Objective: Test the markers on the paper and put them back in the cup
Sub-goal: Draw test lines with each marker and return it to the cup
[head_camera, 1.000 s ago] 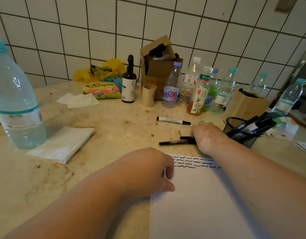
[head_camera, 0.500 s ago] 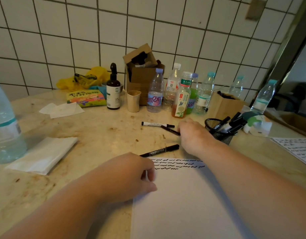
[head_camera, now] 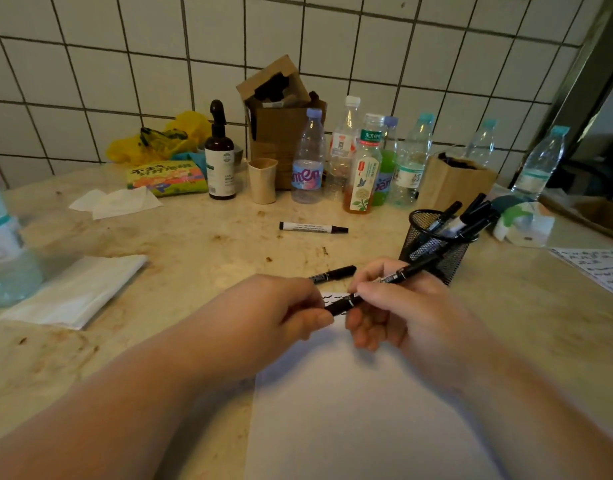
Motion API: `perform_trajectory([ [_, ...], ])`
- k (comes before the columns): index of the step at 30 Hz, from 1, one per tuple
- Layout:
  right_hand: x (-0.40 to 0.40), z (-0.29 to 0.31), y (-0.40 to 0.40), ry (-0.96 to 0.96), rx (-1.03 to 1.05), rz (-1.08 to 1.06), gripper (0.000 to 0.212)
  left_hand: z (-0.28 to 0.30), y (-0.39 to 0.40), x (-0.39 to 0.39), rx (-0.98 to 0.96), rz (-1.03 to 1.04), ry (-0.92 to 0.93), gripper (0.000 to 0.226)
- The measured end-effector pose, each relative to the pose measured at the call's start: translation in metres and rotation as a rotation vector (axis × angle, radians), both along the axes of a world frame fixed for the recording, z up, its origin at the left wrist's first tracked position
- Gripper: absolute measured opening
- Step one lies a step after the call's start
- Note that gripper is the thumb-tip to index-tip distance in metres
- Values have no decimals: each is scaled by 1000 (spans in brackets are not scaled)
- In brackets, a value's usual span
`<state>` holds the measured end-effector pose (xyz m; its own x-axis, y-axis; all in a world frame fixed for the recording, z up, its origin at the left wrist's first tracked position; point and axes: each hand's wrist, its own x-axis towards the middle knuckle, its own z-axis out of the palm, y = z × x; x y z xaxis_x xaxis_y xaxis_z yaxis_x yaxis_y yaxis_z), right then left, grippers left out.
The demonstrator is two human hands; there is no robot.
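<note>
A thin black marker [head_camera: 407, 270] is held over the top of the white paper [head_camera: 360, 410]. My right hand [head_camera: 402, 306] grips its middle, and my left hand [head_camera: 281, 306] pinches its capped near end. Wavy black test lines [head_camera: 336, 297] show on the paper between my hands. The black mesh cup [head_camera: 436, 247] stands just right of my right hand with several markers in it. A second black marker [head_camera: 334, 273] lies on the counter behind my left hand. A white-barrelled marker [head_camera: 313, 227] lies farther back.
Several plastic bottles [head_camera: 364, 164], a brown spray bottle [head_camera: 221, 157], a beige cup [head_camera: 262, 180] and cardboard boxes [head_camera: 281, 123] line the tiled wall. A folded tissue [head_camera: 80, 289] and a large water bottle [head_camera: 4, 244] sit at the left. Another marked sheet [head_camera: 599, 268] lies at the right.
My right hand has lifted a thin black marker from the counter and brought it over the paper. My left hand left the paper's edge and took hold of the marker's near end.
</note>
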<state>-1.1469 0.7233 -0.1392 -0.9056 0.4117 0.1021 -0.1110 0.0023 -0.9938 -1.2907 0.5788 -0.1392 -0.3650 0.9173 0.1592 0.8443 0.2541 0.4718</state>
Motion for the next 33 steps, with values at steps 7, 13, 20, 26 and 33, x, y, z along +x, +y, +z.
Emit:
perform_trajectory([
  [7,-1,-7,2,72,26,5,18,0,-2,1,1,-65,47,24],
  [13,10,3,12,105,33,3,15,10,-14,-8,-216,-248,-236,30],
  [20,2,-10,37,-86,87,-466,23,-1,-5,-19,-91,144,95,33],
  [26,-2,-16,38,-229,100,-544,23,-11,-6,-18,-181,115,147,35],
  [33,-7,-20,33,-231,116,-494,16,-12,-5,-20,-180,121,141,38],
])
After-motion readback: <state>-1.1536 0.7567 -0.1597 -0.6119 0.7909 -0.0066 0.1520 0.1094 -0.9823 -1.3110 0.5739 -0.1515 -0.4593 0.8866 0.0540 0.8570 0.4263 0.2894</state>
